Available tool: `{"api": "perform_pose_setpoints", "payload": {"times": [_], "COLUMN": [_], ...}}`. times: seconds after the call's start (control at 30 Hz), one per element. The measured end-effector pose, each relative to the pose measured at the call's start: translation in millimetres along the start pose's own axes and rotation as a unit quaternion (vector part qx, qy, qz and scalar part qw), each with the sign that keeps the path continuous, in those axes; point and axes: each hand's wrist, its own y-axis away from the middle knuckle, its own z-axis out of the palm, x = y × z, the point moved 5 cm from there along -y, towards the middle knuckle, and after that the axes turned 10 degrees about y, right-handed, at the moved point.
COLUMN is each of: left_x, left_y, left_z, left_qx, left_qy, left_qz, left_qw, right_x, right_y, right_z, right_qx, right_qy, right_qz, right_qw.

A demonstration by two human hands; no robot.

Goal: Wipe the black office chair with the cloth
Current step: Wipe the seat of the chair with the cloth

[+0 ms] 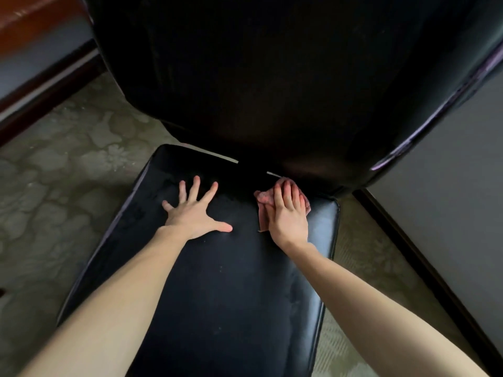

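Wiping the black office chair (272, 118), head view. Nearest me, the front half of the seat (217, 295) showed pale specks and dull smears, so I judged most of the job yet undone.

Farther in, my left hand (194, 213) lay flat at about 11 o'clock on the seat, fingers splayed wide and holding nothing. I took it to be bracing the chair. At 1 o'clock my right hand (288, 216) pressed the pink cloth (261, 198) down under straight fingers, with nothing pinched. The cloth sat bunched at the seat's rear right corner, just beside the foot of the backrest (245, 63).

To do the stroke well, I judged it best to keep the palm flat, draw the cloth from 1 o'clock toward 6 in overlapping lanes, and lift the left hand clear before its patch came due. The gap between seat and backrest, at 12 o'clock, could snag the cloth's edge.

Beyond, the backrest rose dark; whether it had been wiped I could not tell. Patterned carpet (68, 172) lay at 9 o'clock. A grey panel (449, 172) stood close at 3 o'clock and might crowd my elbow. Reddish wooden furniture (32, 23) lay far off at 11 o'clock.
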Motion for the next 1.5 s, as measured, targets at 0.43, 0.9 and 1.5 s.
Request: {"api": "perform_pose_setpoints", "payload": {"times": [0.43, 0.9, 1.5], "left_x": [-112.9, -139.0, -74.6], "left_y": [-8.6, -33.9, -22.5], "left_z": [-71.0, -65.3, -92.8], "left_qx": [0.017, -0.027, 0.174], "left_qy": [-0.097, -0.042, 0.074], "left_qz": [0.115, 0.203, 0.317], "left_qw": [0.988, 0.978, 0.929], "right_x": [-118.5, -180.4, -157.7], "right_y": [-31.0, -46.9, -25.9], "right_z": [24.6, 35.1, 9.3], "right_qx": [-0.05, -0.017, 0.04], "right_qy": [0.029, 0.027, -0.032], "right_qz": [0.07, 0.119, 0.113], "right_qw": [0.996, 0.992, 0.992]}}
